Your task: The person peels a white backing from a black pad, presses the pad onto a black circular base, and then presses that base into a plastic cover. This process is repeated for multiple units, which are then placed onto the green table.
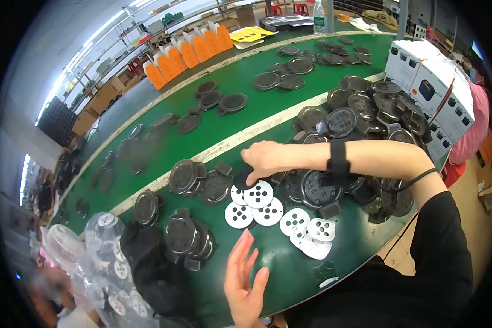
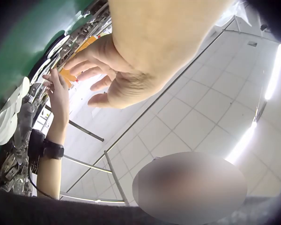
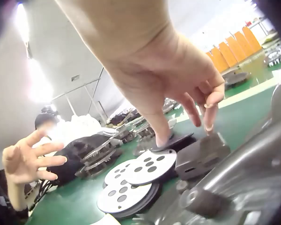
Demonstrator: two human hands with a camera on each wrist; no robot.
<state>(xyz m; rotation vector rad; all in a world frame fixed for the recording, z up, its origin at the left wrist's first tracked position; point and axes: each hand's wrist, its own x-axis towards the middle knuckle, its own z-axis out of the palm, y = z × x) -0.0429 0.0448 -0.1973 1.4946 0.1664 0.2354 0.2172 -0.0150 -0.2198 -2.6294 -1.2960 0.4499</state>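
My right hand (image 1: 265, 158) reaches over a pile of white discs with round holes (image 1: 258, 194). Its thumb touches a black disc (image 1: 244, 179) lying on top of the pile. In the right wrist view the fingers (image 3: 210, 112) hang loosely bent, apart from the thumb, close over the black disc (image 3: 180, 141). Dark rims show beneath some white discs (image 3: 123, 194). Palm inward and fingers spread, my left hand (image 1: 245, 287) is raised on the near side of the pile and holds nothing. A second cluster of white discs (image 1: 322, 230) lies right of it.
Dark round plastic housings (image 1: 183, 235) stand to the left, and more housings (image 1: 341, 121) are heaped on the right. A bag of white discs (image 1: 106, 268) hangs at the table's left edge. White boxes (image 1: 427, 82) and orange cartons (image 1: 188, 53) are farther back.
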